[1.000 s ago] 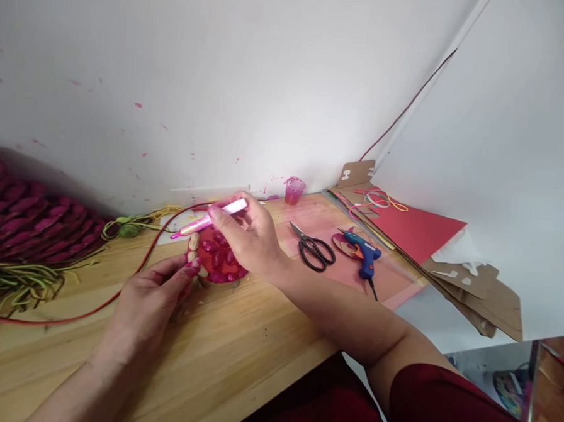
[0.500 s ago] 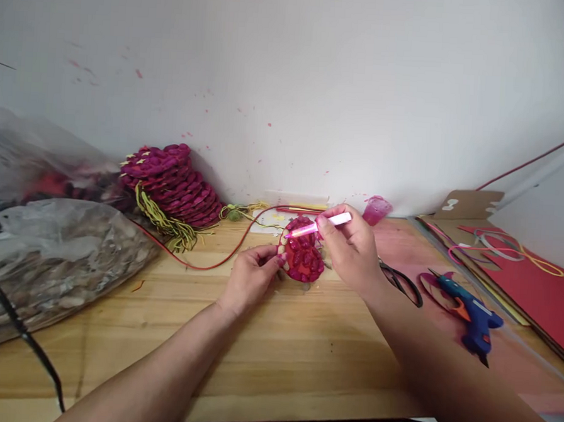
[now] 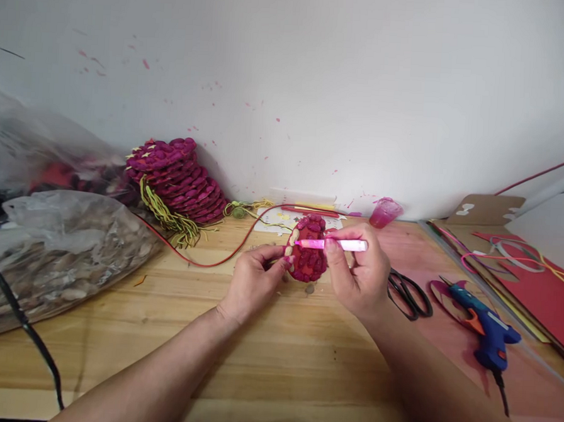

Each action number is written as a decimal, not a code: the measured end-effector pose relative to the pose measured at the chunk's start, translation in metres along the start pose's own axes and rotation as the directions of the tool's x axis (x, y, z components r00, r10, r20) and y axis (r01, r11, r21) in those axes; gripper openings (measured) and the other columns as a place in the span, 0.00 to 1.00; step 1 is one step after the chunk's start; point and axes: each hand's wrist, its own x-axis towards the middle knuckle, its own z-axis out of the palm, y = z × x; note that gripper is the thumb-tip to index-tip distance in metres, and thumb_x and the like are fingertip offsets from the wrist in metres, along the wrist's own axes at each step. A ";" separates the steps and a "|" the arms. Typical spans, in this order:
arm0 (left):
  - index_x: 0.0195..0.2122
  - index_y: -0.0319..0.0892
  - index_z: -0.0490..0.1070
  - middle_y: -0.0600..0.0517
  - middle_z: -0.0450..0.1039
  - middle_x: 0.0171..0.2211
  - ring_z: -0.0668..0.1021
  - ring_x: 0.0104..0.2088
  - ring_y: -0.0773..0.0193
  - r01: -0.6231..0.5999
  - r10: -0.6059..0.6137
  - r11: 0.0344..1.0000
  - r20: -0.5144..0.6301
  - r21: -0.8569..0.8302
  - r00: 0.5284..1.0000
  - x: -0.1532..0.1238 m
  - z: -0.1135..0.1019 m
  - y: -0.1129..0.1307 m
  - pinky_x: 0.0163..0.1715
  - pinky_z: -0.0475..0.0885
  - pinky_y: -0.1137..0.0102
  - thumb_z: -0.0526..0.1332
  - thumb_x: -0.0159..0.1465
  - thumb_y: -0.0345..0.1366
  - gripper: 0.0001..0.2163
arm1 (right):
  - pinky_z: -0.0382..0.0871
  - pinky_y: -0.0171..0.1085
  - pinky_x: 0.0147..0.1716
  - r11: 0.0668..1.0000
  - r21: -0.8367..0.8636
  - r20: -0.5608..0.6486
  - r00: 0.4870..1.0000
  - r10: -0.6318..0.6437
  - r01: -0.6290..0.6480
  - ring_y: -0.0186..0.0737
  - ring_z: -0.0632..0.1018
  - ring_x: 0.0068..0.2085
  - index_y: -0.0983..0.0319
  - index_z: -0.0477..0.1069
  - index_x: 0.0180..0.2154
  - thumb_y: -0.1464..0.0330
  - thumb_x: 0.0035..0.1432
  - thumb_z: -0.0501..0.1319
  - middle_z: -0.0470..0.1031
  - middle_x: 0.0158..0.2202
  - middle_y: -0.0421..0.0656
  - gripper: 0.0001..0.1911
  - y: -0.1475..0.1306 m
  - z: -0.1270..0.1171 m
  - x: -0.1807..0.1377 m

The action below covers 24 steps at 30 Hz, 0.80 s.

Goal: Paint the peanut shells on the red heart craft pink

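Observation:
Between my hands is a round red plaque (image 3: pixel 308 269), set with magenta shell-like lumps and a few pale ones along its left edge. My left hand (image 3: pixel 258 278) pinches that left edge between thumb and fingers. A pink-and-white marker (image 3: pixel 353 245) is gripped by my right hand (image 3: pixel 361 269), its pink tip at the pale lumps. Whether the tip touches them, I cannot tell.
A stack of magenta pieces with yellow-green tassels (image 3: pixel 179 180) leans at the back left, behind a plastic bag of pale shells (image 3: pixel 81 257). Rightward lie black scissors (image 3: pixel 410 295), a blue glue gun (image 3: pixel 488 329), a pink cup (image 3: pixel 384 213) and red card (image 3: pixel 554 294).
The marker has turned from slanting to nearly level, and my right hand has moved slightly down. My left hand keeps its pinch on the plaque. The whole view has shifted a little.

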 end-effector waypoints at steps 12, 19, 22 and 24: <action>0.38 0.39 0.85 0.47 0.81 0.31 0.77 0.30 0.62 -0.174 0.182 0.974 -0.047 0.143 0.982 -0.005 0.000 0.003 0.32 0.71 0.69 0.65 0.63 0.37 0.09 | 0.74 0.33 0.32 0.994 -0.043 0.018 0.994 -0.104 0.104 0.34 0.79 0.33 0.58 0.69 0.40 0.72 0.65 0.63 0.78 0.33 0.39 0.05 -0.011 -0.005 0.006; 0.33 0.41 0.83 0.49 0.79 0.28 0.75 0.29 0.62 -0.221 0.232 0.952 -0.027 0.212 0.972 -0.005 -0.001 0.004 0.31 0.69 0.69 0.64 0.64 0.35 0.08 | 0.74 0.34 0.33 0.994 -0.095 -0.009 0.998 -0.060 0.059 0.35 0.80 0.34 0.58 0.70 0.41 0.71 0.65 0.64 0.79 0.34 0.39 0.05 -0.006 -0.006 0.006; 0.32 0.41 0.83 0.50 0.77 0.26 0.74 0.27 0.64 -0.246 0.257 0.943 -0.023 0.226 0.966 -0.005 -0.001 0.005 0.29 0.67 0.69 0.64 0.64 0.34 0.08 | 0.74 0.34 0.33 0.996 -0.051 -0.007 0.997 -0.073 0.073 0.35 0.80 0.35 0.58 0.70 0.42 0.71 0.65 0.64 0.78 0.34 0.39 0.05 -0.007 -0.006 0.005; 0.34 0.41 0.83 0.51 0.76 0.26 0.73 0.27 0.64 -0.254 0.267 0.938 -0.024 0.236 0.963 -0.005 -0.001 0.006 0.29 0.67 0.70 0.64 0.65 0.34 0.08 | 0.74 0.35 0.34 0.994 -0.051 0.020 0.995 -0.099 0.100 0.36 0.80 0.35 0.58 0.70 0.41 0.71 0.65 0.64 0.78 0.35 0.40 0.05 -0.009 -0.006 0.006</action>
